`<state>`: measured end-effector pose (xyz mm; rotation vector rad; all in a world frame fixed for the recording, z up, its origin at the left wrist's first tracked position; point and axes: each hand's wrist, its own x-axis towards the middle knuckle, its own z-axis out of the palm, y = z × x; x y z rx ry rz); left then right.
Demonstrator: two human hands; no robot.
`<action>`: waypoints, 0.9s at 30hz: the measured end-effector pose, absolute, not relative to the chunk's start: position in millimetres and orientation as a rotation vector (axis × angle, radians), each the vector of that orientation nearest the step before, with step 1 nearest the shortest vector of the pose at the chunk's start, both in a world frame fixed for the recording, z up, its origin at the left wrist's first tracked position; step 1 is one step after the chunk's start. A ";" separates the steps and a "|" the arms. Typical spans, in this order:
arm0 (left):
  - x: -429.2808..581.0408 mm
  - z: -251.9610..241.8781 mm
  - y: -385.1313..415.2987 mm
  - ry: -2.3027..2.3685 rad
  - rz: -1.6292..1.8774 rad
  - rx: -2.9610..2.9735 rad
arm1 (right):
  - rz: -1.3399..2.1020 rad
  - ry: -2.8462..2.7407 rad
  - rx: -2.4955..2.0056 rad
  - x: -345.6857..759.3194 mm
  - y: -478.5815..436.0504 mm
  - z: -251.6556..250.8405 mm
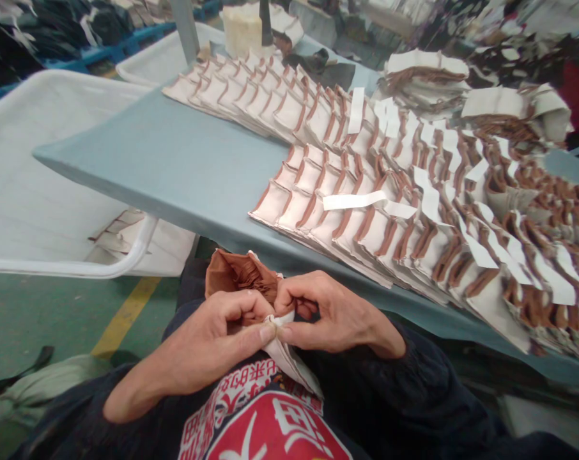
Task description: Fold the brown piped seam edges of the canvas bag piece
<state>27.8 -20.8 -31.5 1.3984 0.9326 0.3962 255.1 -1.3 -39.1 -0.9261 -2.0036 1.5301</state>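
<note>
Over my lap, a sewn fabric piece [244,271] with brown lining and a cream outer side is pinched between both hands. My left hand [232,326] is closed, thumb and fingers gripping its edge. Right beside it, my right hand [328,313] is closed on the same edge, the two thumbs nearly touching. A cream flap [294,367] of the piece hangs below the thumbs. A small white strip [284,316] shows between the fingers; whether it is attached to the piece I cannot tell.
Overlapping rows of similar cream-and-brown pieces [313,185] cover much of the blue-grey table [174,147]. White strips [354,200] lie on them. Folded stacks [426,83] stand at the back. A white cart [69,166] with more pieces inside stands at the left, near the table edge.
</note>
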 end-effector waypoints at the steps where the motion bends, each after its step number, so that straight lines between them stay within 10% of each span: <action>1: 27.7 -32.6 -20.7 0.926 0.384 1.370 | 1.507 -2.018 -0.929 255.3 -1.7 -37.7; 27: 20.5 -40.4 -28.3 0.945 0.456 1.342 | 1.314 -2.282 -1.049 248.9 1.6 -17.1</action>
